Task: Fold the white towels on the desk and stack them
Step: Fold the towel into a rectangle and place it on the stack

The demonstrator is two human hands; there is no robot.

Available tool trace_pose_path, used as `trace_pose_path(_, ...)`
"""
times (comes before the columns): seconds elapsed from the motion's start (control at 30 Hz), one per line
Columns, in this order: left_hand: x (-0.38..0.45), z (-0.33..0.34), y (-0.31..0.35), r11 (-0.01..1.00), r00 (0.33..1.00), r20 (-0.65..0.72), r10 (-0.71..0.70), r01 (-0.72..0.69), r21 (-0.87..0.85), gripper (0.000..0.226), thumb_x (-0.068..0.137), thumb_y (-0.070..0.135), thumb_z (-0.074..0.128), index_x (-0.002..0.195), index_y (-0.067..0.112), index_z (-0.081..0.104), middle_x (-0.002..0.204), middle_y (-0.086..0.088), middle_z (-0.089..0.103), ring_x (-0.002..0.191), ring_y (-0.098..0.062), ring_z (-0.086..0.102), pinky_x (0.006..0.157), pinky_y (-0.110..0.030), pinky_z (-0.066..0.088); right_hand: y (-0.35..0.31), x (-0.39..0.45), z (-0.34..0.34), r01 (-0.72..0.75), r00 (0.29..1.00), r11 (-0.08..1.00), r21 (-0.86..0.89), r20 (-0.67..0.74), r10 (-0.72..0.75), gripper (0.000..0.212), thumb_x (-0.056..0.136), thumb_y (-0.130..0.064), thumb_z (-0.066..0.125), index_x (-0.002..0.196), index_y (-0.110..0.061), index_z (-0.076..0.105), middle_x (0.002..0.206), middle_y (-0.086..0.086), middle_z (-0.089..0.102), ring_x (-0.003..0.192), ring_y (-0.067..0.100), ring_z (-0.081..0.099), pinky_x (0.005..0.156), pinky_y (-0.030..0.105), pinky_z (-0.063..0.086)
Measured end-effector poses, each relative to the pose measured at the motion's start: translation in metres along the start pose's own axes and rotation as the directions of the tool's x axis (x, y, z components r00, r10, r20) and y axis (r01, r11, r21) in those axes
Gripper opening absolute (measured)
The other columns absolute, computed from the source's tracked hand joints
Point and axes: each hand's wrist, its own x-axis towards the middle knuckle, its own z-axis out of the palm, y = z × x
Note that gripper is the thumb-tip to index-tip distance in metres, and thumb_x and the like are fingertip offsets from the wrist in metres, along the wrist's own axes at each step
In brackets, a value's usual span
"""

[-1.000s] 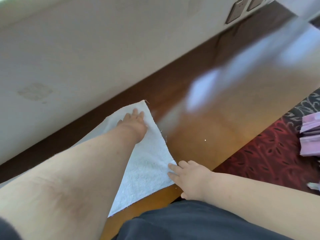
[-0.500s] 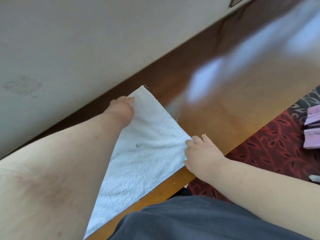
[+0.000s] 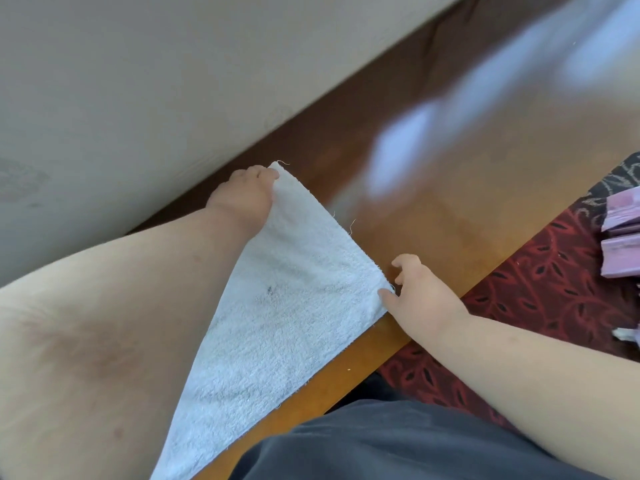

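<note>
Left hand point(image 3: 242, 197) pinches towel point(image 3: 277, 306) far corner; right hand point(image 3: 417, 292), spread, touches near-right corner; towel runs lengthwise along desk point(image 3: 467, 202).

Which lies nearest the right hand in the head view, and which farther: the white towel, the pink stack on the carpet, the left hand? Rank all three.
From the right hand:
1. White towel, its corner at the fingertips.
2. Left hand, at the towel's far corner by the wall.
3. Pink stack, on the carpet at the right edge.

Nubby white terry-cloth towel point(image 3: 294, 306), glossy polished wood desk point(image 3: 450, 202), matt wall point(image 3: 138, 81)

Beige wall point(image 3: 145, 81) — red patterned carpet point(image 3: 540, 299)
</note>
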Motion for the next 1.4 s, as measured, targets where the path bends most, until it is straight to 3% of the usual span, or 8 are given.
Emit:
trace_pose_path(0.17,0.033,-0.011,0.026,0.949,0.987,0.124,0.103,-0.135,0.286,0.075,0.084,0.000,0.054,0.149,0.029,0.030,0.141,-0.003,0.043,0.124,-0.028,0.042,0.097,-0.046,0.047,-0.005,0.010,0.010,-0.118,0.987,0.993,-0.023,0.103,0.120,0.042,0.098,-0.029,0.059,0.133,-0.020,0.040,0.081,0.002,0.068,0.071,0.020,0.068,0.066,0.040,0.060)
trace_pose_path(0.27,0.035,-0.013,0.032,0.911,0.991,0.111,0.080,-0.118,0.394,0.058,0.084,0.005,0.057,0.136,0.026,0.042,0.123,-0.008,0.049,0.115,-0.030,0.046,0.089,-0.044,0.047,-0.006,0.012,0.012,-0.122,0.979,0.991,-0.047,0.161,0.128,0.020,0.099,-0.025,0.054,0.117,-0.016,0.053,0.078,0.001,0.063,0.068,0.019,0.059,0.055,0.030,0.045)
trace_pose_path(0.4,0.023,-0.018,0.025,0.896,0.996,0.033,0.082,-0.088,0.435,0.028,0.091,0.012,0.055,0.116,0.021,0.061,0.114,-0.010,0.047,0.113,-0.032,0.046,0.087,-0.043,0.045,-0.010,0.008,0.011,-0.077,0.987,0.996,-0.044,0.135,0.083,0.007,0.097,-0.023,0.053,0.100,-0.018,0.056,0.097,0.006,0.061,0.087,0.028,0.062,0.070,0.034,0.050)
trace_pose_path(0.63,-0.026,-0.046,-0.028,0.986,0.992,-0.004,-0.123,0.123,0.116,0.009,0.094,0.020,0.050,0.099,0.024,0.055,0.101,-0.009,0.062,0.084,-0.031,0.053,0.074,-0.036,0.042,-0.029,-0.018,0.015,0.270,0.963,0.961,-0.061,0.028,-0.268,0.019,0.093,-0.014,0.049,0.083,-0.024,0.037,0.067,-0.007,0.047,0.058,0.018,0.043,0.049,0.031,0.030)
trace_pose_path(0.87,-0.103,-0.074,-0.080,0.938,0.938,0.049,-0.343,0.339,0.075,0.016,0.088,0.010,0.052,0.100,0.015,0.061,0.083,-0.006,0.058,0.082,-0.032,0.057,0.070,-0.032,0.040,-0.092,-0.068,0.029,0.781,0.619,0.569,-0.255,0.198,-0.760,0.027,0.086,-0.018,0.051,0.101,-0.022,0.072,0.088,-0.004,0.064,0.085,0.022,0.050,0.076,0.033,0.039)
trace_pose_path(1.03,-0.153,-0.070,-0.136,0.875,0.906,0.094,-0.413,0.423,-0.236,0.028,0.093,0.008,0.051,0.116,0.019,0.062,0.104,-0.004,0.057,0.088,-0.027,0.048,0.081,-0.028,0.035,-0.139,-0.122,0.065,0.858,0.511,0.471,-0.205,0.256,-0.820,0.023,0.084,-0.014,0.059,0.100,-0.018,0.075,0.089,0.001,0.067,0.086,0.028,0.062,0.074,0.039,0.052)
trace_pose_path(1.23,-0.240,-0.037,-0.203,0.845,0.950,-0.134,-0.282,0.179,-0.504,0.054,0.092,-0.004,0.044,0.137,0.022,0.059,0.141,-0.009,0.055,0.117,-0.024,0.053,0.091,-0.020,0.033,-0.197,-0.190,0.129,0.856,0.517,0.491,-0.162,0.242,-0.821,0.027,0.087,-0.012,0.061,0.109,-0.020,0.073,0.091,-0.001,0.065,0.084,0.025,0.063,0.071,0.038,0.053)
trace_pose_path(1.4,-0.297,-0.022,-0.261,0.513,0.907,0.009,-0.420,0.246,-0.822,0.039,0.095,0.015,0.048,0.123,0.033,0.068,0.131,0.002,0.063,0.118,-0.021,0.059,0.108,-0.029,0.041,-0.242,-0.226,0.184,0.869,0.493,0.474,-0.141,0.325,-0.807,0.023,0.095,-0.021,0.058,0.115,-0.023,0.069,0.098,-0.003,0.062,0.091,0.022,0.060,0.077,0.036,0.051)
